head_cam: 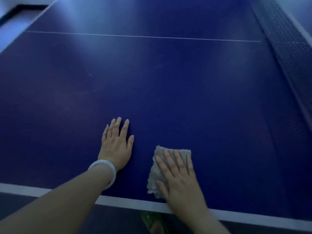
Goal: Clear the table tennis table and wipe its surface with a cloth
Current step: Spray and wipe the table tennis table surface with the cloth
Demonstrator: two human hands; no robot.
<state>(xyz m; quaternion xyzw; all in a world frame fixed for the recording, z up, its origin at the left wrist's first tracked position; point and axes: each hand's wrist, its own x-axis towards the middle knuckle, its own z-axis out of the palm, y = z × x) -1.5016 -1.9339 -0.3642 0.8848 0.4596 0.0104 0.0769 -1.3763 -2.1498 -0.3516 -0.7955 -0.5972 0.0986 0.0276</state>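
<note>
While the right hand (179, 176) is pressing flat, fingers straight and spread, on the grey cloth (157, 173), the cloth is lying bunched on the blue worktop (152, 85) just inside the near white edge line (118, 200). Left hand (116, 142) is resting palm-down beside it, fingers straight, holding nothing, white bangle (108, 173) on the wrist. Cloth looks soft, light and limp, likely to ruck up under a push, so palm pressure over its middle is the sensible hold. Worktop looks smooth and stiff, so slipping is probable. Net (287, 48) is running along the right. No loose items visible, so clearing looks done.
</note>
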